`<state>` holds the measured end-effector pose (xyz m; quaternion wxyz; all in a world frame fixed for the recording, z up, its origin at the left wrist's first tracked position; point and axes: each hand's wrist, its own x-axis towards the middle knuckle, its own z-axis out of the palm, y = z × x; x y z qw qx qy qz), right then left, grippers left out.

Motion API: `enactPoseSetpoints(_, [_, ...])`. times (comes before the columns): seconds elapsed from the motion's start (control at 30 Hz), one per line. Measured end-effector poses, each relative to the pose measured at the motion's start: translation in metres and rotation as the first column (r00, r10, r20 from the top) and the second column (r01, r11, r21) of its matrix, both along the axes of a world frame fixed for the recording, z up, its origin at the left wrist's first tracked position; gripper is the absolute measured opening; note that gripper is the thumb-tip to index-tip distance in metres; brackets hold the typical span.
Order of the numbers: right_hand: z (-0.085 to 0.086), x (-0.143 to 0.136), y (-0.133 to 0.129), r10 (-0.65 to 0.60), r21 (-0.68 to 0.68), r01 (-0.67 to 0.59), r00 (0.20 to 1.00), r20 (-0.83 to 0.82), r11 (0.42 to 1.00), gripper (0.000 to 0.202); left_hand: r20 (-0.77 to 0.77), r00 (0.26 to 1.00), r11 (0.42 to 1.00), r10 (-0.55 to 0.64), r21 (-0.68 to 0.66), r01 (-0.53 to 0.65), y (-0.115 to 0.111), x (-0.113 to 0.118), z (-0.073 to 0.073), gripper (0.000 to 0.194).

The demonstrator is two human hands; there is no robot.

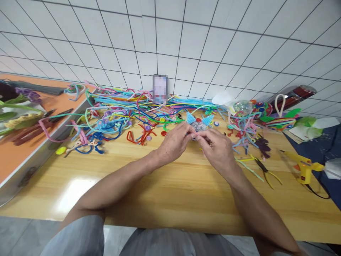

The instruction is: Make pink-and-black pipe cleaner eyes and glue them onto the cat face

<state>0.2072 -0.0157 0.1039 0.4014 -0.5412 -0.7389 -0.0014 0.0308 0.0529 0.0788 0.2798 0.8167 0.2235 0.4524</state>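
A grey rounded piece point(198, 126) with two light-blue pointed ears and a red spot between them shows just beyond my fingertips. My left hand point(174, 141) comes in from the left, its fingers pinched together. My right hand point(218, 146) meets it from the right, thumb and forefinger closed at the same spot. The fingertips of both hands touch at the near edge of the grey piece. Whatever lies between them is too small and too covered to make out.
Colourful pipe cleaners point(109, 121) lie along the wall, with a phone point(160, 89) upright among them. On the right are yellow-handled pliers point(265, 170), a yellow glue gun point(306, 167) and a dark bottle point(299, 96). A metal-edged orange surface point(16, 156) borders the left.
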Motion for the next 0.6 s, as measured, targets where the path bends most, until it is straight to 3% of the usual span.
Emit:
enactPoseSetpoints(0.17, [0.0026, -0.0043, -0.0013, -0.004, -0.079, -0.007, 0.990, -0.143, 0.997, 0.012, 0.116, 0.993, 0.988, 0.013, -0.157, 0.005, -0.0040, 0.0042, -0.0039, 0.015])
enactPoseSetpoints(0.3, [0.0026, -0.0059, -0.0016, -0.018, -0.123, -0.009, 0.975, -0.221, 0.992, 0.012, 0.221, 0.975, 0.930, -0.017, -0.354, 0.096, -0.0065, 0.0085, -0.0061, 0.023])
enactPoseSetpoints(0.37, [0.0022, -0.0050, -0.0015, -0.024, -0.117, -0.001, 0.977, -0.211, 0.993, 0.013, 0.239, 0.971, 0.915, -0.026, -0.385, 0.119, -0.0060, 0.0090, -0.0062, 0.024])
enactPoseSetpoints(0.43, [0.0021, -0.0035, -0.0015, -0.026, -0.066, 0.016, 0.989, -0.144, 0.998, 0.013, 0.198, 0.980, 0.938, -0.034, -0.333, 0.100, -0.0041, 0.0075, -0.0047, 0.020])
enactPoseSetpoints(0.6, [0.0009, -0.0016, -0.0019, -0.034, 0.069, 0.029, 0.998, 0.060, 0.997, 0.012, 0.045, 0.998, 0.997, -0.049, -0.050, 0.051, 0.0014, -0.0001, 0.0037, 0.011])
